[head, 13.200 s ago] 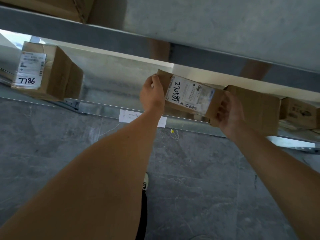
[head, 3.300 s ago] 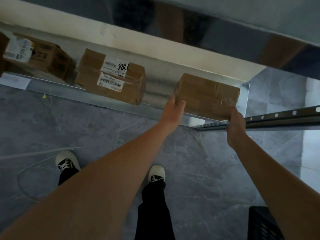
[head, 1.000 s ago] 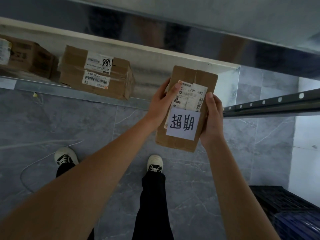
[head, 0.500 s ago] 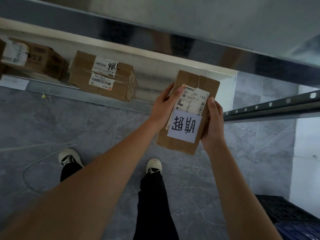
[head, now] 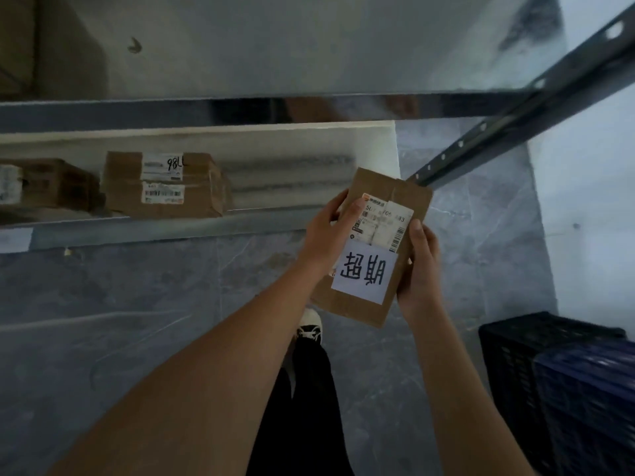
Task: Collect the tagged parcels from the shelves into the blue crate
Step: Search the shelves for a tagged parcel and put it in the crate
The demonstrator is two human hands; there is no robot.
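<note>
Holding a tagged parcel (head: 374,249) between both hands, the person has it off the shelf (head: 171,231) and in the air above the grey floor (head: 137,304), its face turned up. The left hand (head: 330,231) grasps its left edge with the thumb laid over the shipping label, and the right hand (head: 417,266) clasps its right edge, thumb up along the side. A white tag (head: 364,276) with two handwritten characters sits on the near half of the parcel, so this looks like one to collect. The step in hand seems to be checking the tag before carrying. The blue crate (head: 584,407) stands at the near right, low on the floor, well apart from the parcel, beside a darker crate (head: 508,355). The next move calls for swinging right and lowering the parcel in. Two more boxes, one marked box (head: 161,183) and a further box (head: 44,183), stay on the shelf at the left.
</note>
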